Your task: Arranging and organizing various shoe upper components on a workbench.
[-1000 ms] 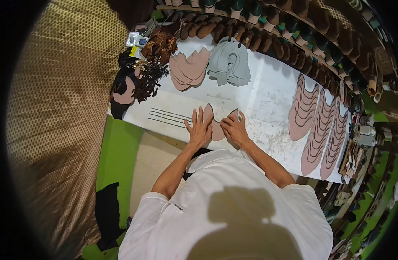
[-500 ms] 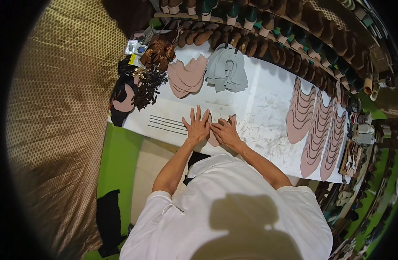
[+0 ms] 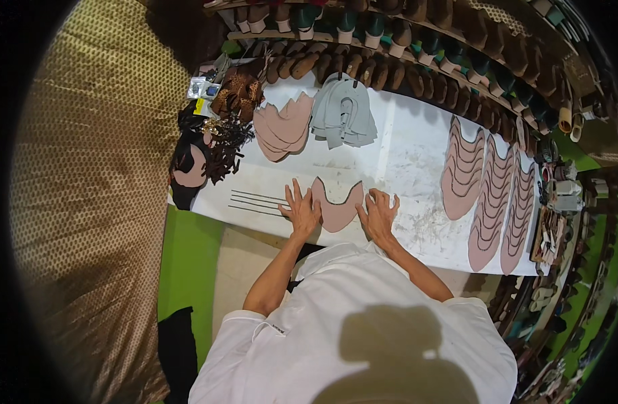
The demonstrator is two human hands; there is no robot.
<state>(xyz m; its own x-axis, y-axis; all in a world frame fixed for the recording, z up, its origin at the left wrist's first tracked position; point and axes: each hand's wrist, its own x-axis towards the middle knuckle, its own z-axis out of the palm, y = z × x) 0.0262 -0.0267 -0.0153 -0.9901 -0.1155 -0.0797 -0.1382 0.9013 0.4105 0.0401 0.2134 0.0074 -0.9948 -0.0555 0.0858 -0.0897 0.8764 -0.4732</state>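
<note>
A pink U-shaped shoe upper piece (image 3: pixel 338 217) with a dark line along its inner curve lies flat on the white table in front of me. My left hand (image 3: pixel 301 211) rests beside its left edge, fingers spread, thumb side close to the piece. On the other side, my right hand (image 3: pixel 379 214) has its fingers apart and slightly bent, with the thumb side at the piece's right edge. Neither hand grips anything. Several thin dark strips (image 3: pixel 252 201) lie side by side to the left, their right ends reaching my left hand.
Overlapping pink upper pieces (image 3: pixel 482 250) lie in rows at the right of the white table (image 3: pixel 413 175). Farther back are a pink stack (image 3: pixel 282 128) and grey cut pieces (image 3: pixel 342 114). Dark scraps (image 3: pixel 228 145) sit at the left. Shoes (image 3: pixel 450 91) line shelves behind.
My hands have moved apart, the right one going rightward. The pink piece, earlier mostly covered by them, now shows whole between them. The view has shifted slightly.
</note>
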